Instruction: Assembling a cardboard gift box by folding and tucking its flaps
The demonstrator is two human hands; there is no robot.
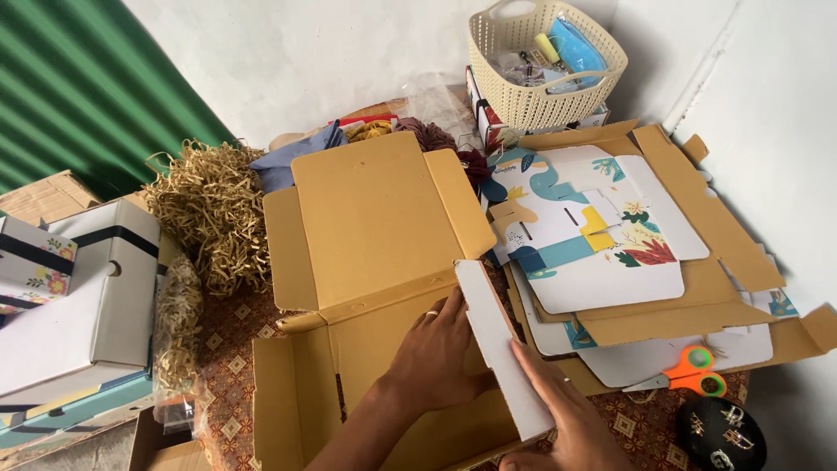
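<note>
Cardboard box, flat and unfolded on the patterned table, is pinned by the left hand lying open on its base while the right hand grasps the side flap, best creased upright along its fold.

Bare to the forearms, sleeveless in view; thin gold ring on left hand; right hand unadorned.
</note>
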